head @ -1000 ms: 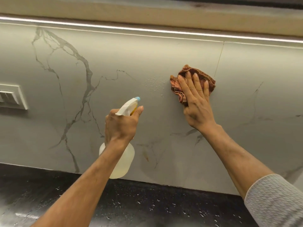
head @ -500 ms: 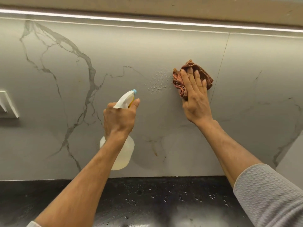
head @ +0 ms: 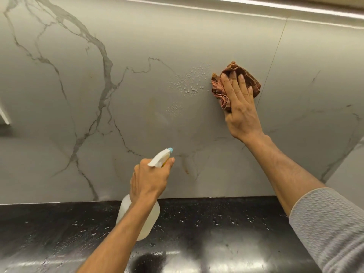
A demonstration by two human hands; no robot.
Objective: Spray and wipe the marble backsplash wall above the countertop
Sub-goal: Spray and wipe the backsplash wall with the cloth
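Head cam, left to right: left hand (head: 149,182) wrapped round the neck of the spray bottle (head: 137,217), looks light and half-empty plastic, then droplets (head: 190,81) on the slick marble backsplash (head: 78,115), then right hand (head: 241,107) pressing a soft bunched cloth (head: 222,91) flat against it, fingers spread.

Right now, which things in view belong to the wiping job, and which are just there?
In the job:
- spray bottle, held in the left hand
- cloth, pressed to the wall by the right hand
- droplets on the marble wall

Just there:
- black countertop
- light strip
- switch plate at the left edge
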